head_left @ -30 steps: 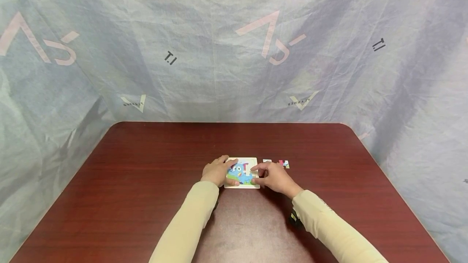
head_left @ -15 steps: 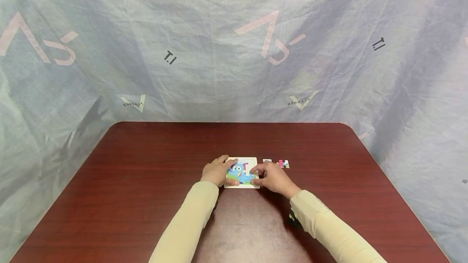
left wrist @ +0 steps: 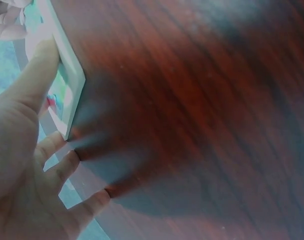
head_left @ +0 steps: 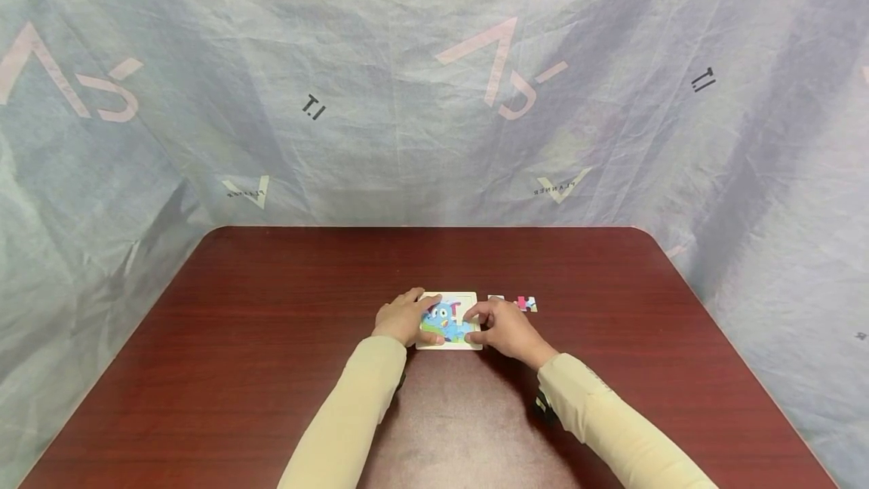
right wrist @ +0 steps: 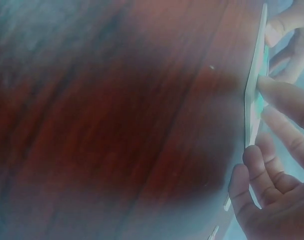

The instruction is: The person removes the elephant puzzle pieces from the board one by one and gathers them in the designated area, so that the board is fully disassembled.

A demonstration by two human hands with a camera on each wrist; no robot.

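Observation:
A small jigsaw puzzle in a pale frame [head_left: 448,347] lies on the table, showing a blue cartoon animal on green. Bare backing shows in its upper right part. My left hand [head_left: 400,319] steadies the frame's left side, thumb on the front part of the board and the other fingers spread. In the left wrist view, several fingertips reach the table beside the frame [left wrist: 74,75]. My right hand [head_left: 511,330] pinches a blue puzzle piece [head_left: 465,329] between thumb and index finger at the lower right of the picture. Its other fingers curl beside the frame [right wrist: 251,95].
A pink and white loose puzzle piece [head_left: 526,304] lies right of the frame, behind my right hand. A pale loose piece [head_left: 496,298] sits closer to the frame. The dark red table [head_left: 305,270] ends at a grey cloth backdrop [head_left: 421,96].
My right thumb and index finger have shifted slightly left over the lower right of the puzzle. The left hand and frame stay in place.

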